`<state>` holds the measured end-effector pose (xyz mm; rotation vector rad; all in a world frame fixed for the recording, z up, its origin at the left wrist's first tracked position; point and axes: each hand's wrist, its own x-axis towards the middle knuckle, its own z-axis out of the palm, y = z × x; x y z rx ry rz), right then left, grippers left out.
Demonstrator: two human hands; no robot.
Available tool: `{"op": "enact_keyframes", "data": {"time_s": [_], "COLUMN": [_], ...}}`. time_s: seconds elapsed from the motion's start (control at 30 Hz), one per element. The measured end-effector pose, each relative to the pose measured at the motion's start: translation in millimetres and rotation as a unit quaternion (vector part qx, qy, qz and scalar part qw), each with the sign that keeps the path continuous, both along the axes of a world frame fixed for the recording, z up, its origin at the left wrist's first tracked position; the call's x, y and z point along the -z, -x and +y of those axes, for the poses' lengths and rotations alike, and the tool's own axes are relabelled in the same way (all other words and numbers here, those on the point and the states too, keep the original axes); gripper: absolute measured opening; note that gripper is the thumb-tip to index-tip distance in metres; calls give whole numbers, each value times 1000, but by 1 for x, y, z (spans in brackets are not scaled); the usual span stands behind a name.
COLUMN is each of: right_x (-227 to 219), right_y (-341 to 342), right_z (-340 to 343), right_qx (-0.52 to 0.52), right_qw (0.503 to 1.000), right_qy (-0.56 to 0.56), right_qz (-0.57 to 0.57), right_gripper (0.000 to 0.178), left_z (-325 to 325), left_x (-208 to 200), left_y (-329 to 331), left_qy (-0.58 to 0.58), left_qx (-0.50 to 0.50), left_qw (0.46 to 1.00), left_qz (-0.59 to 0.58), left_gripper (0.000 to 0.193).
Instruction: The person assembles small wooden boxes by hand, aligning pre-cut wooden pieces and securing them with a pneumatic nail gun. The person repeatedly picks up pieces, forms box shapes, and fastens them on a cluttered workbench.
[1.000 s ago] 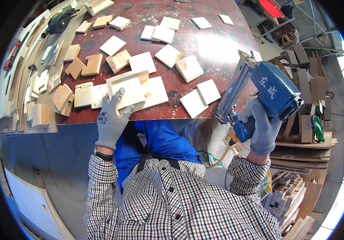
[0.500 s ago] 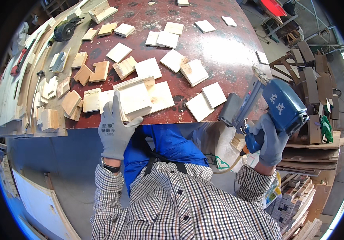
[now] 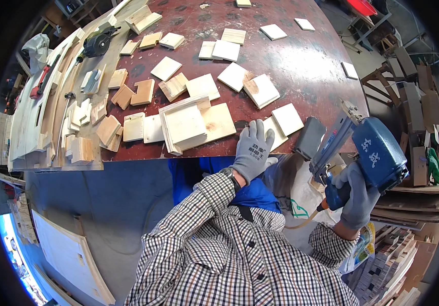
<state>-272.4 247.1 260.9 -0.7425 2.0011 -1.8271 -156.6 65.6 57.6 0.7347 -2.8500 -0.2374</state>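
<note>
My left hand (image 3: 252,150), in a grey glove, is at the table's front edge. Its outstretched fingers lie over the near end of a pale square wood block (image 3: 279,137), the thumb held apart. A second block (image 3: 287,119) partly overlaps that one. In my gloved right hand (image 3: 354,196) is a blue nail gun (image 3: 375,145), gripped by its handle, its long magazine slanting up over the table's right front edge. Left of my left hand sits a wooden piece with raised edge strips (image 3: 186,125), resting partly on a flat board (image 3: 222,122).
Several loose wood blocks (image 3: 203,85) are scattered over the dark red table (image 3: 301,56). A dark grey block-like object (image 3: 310,135) lies by the nail gun. Long boards, a red-handled tool (image 3: 40,84) and a black power tool (image 3: 97,43) are at left. An air hose (image 3: 303,223) hangs below.
My left hand has left the wooden piece with edge strips and moved right to the overlapping blocks. The nail gun stays in my right hand. The whole view has shifted slightly.
</note>
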Motion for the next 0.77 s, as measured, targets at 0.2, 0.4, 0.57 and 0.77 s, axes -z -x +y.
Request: {"op": "enact_keyframes", "data": {"time_s": [0.2,0.4,0.57,0.77], "right_x": [5,10,10,12], "right_y": [1,9,18,10], "right_z": [8,10,12,1], "right_qx": [30,29,48,50], "right_qw": [999,1000,996,998], "right_qy": [-7,-1,-58,-2], "right_qz": [28,2,44,35], "right_gripper": [10,12,10,21], "left_z": [-1,-6,-26,-62], "left_x": [-14,-43,-80,-119], "left_y": [15,-7,-55,-163], "left_qy": [-32,-135,-320,-56], "left_qx": [-24,-101,-100,-90], "left_qw": [998,986,935,978], "left_qz": [-46,14,118,180], "left_gripper": [80,78,69,79]}}
